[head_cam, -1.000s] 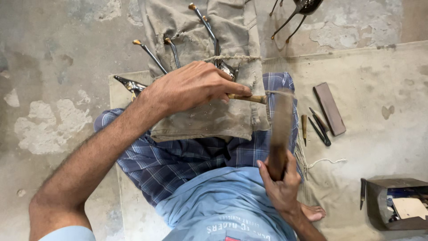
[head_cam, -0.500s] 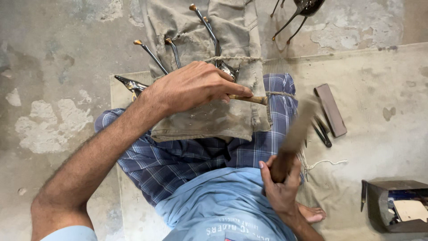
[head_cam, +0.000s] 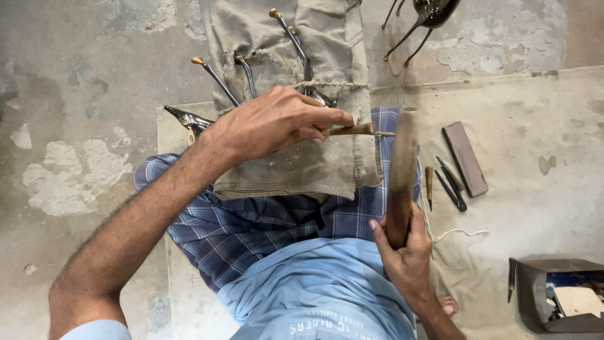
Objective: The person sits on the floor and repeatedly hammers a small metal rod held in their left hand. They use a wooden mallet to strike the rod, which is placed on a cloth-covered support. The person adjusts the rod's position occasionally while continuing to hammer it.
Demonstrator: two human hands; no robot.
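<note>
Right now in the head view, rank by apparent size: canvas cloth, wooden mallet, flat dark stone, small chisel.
1. canvas cloth
2. wooden mallet, though nearer the camera
3. flat dark stone
4. small chisel

The wooden mallet (head_cam: 401, 176) is dark brown, worn paler along its edge. The short tool handle (head_cam: 348, 130) is a lighter reddish brown. The folded cloth (head_cam: 302, 157) is drab khaki, speckled with pale flecks and tied with a beige string (head_cam: 330, 84). The metal rods (head_cam: 217, 80) on it are grey steel with brass-coloured tips. The wrap skirt (head_cam: 251, 226) is blue plaid crossed with thin white and dark lines. The shirt (head_cam: 314, 289) is plain light blue with white lettering. The flat stone (head_cam: 465, 158) is dull brown. The floor (head_cam: 63, 94) is mottled grey with whitish patches. The mat (head_cam: 535, 126) is pale beige.
</note>
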